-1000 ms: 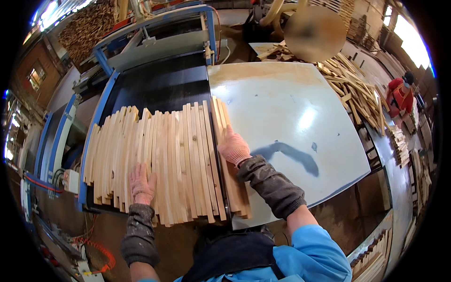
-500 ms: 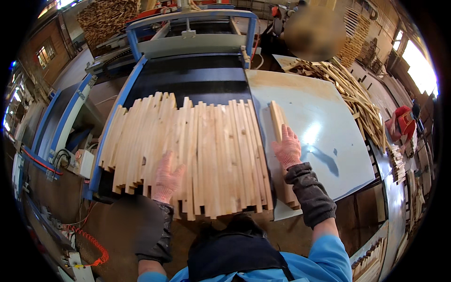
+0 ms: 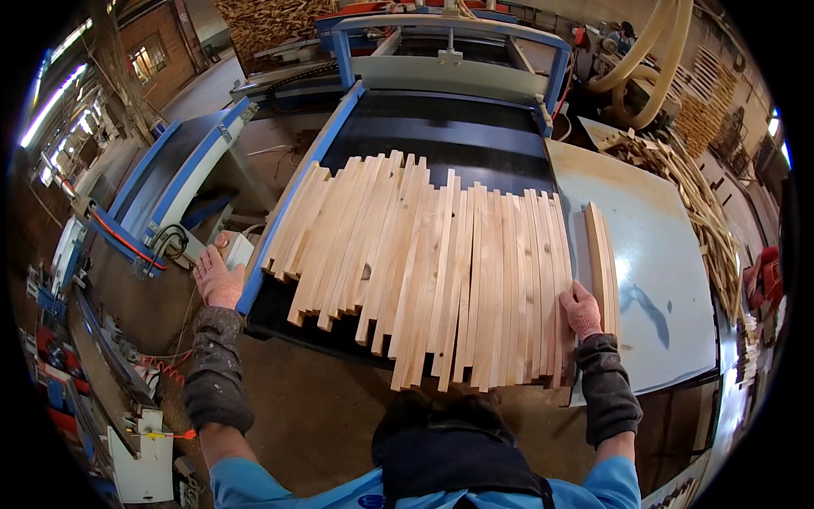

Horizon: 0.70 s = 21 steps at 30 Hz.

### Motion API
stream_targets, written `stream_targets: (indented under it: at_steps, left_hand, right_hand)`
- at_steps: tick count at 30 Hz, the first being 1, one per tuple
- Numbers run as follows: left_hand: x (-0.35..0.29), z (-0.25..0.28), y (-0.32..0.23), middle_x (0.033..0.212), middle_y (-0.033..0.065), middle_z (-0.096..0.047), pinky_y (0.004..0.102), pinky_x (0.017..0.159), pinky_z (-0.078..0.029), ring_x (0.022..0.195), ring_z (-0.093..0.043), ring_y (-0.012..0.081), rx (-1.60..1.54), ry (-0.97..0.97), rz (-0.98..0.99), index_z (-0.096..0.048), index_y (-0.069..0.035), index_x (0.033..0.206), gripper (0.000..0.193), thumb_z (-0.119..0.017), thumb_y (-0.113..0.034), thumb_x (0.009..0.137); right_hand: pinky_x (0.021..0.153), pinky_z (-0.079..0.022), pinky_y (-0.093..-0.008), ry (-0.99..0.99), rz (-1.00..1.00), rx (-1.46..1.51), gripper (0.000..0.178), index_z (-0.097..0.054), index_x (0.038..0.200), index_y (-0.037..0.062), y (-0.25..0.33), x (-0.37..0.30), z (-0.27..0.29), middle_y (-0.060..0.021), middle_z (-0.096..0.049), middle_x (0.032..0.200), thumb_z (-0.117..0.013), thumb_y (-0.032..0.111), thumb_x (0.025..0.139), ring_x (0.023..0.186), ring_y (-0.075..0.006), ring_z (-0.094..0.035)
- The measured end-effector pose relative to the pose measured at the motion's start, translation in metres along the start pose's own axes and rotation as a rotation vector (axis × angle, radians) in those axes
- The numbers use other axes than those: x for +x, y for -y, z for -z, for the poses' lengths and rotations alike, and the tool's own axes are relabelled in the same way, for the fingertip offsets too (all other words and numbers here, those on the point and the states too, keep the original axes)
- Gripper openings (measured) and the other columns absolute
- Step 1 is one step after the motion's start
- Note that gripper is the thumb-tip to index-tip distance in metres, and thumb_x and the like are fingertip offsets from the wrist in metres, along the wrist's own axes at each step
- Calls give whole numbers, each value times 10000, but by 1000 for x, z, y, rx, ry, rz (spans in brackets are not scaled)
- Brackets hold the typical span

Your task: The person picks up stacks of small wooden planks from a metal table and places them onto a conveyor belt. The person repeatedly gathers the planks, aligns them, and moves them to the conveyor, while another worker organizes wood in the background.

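A row of pale wooden strips [image 3: 432, 271] lies side by side, with uneven ends, on the black conveyor belt [image 3: 441, 140]. My left hand [image 3: 219, 278], in a pink glove, is open with fingers spread at the white control box [image 3: 237, 251] beside the belt's left rail. The fingertips reach the box; exact contact is hard to make out. At the row's right edge, my gloved right hand [image 3: 582, 312] has its fingers curled against the outermost strip. Just right of it, a separate pair of strips [image 3: 600, 263] lies on the grey metal side table [image 3: 657, 288].
A blue-framed machine gantry [image 3: 449, 72] spans the belt's far end. Another blue-edged conveyor [image 3: 174, 170] stands at left. Loose thin offcuts [image 3: 691, 187] are heaped beyond the side table. Pale flexible hoses [image 3: 653, 68] hang at the back right. A red coiled hose [image 3: 165, 366] lies low at left.
My left hand has left the strips and moved left to the control box. My right hand has moved from the separate strips to the row's right edge. The view has turned left.
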<state>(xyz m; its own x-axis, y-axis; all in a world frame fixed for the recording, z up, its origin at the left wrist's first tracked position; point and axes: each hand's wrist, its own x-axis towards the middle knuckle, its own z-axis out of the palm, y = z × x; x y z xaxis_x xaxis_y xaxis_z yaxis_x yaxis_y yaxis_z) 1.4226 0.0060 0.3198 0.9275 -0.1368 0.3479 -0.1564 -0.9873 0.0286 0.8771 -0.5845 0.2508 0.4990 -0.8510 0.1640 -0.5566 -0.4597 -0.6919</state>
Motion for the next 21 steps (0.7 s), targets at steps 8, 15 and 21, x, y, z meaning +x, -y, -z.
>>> stream_targets:
  at_steps: [8, 15, 21]
  left_hand:
    - [3, 27, -3, 1696, 240, -391, 515, 1312, -231, 1588, -335, 384, -36, 123, 4, -325, -31, 1669, 995, -744, -479, 884]
    - [-69, 0, -30, 1375, 140, -677, 380, 1080, -496, 1261, -634, 241, -1138, 464, -104, -629, -6, 1425, 507, -714, -253, 991]
    - [-283, 1, -108, 1297, 172, -746, 421, 1073, -569, 1193, -719, 280, -1562, 1359, 78, -694, 39, 1364, 507, -725, -318, 1004]
  right_hand:
    - [994, -546, -496, 42, -12, -38, 622, -641, 1389, 15, 23, 14, -3, -302, -724, 1220, -735, 416, 923, 1180, -466, -689]
    - [1094, -521, -403, 52, -71, 177, 756, -558, 1517, -23, 14, 24, -10, -266, -711, 1345, -788, 381, 922, 1272, -378, -681]
    - [1055, -542, -347, -108, -134, 568, 676, -553, 1533, -42, -17, 21, -26, -151, -763, 1261, -831, 186, 961, 1174, -232, -713]
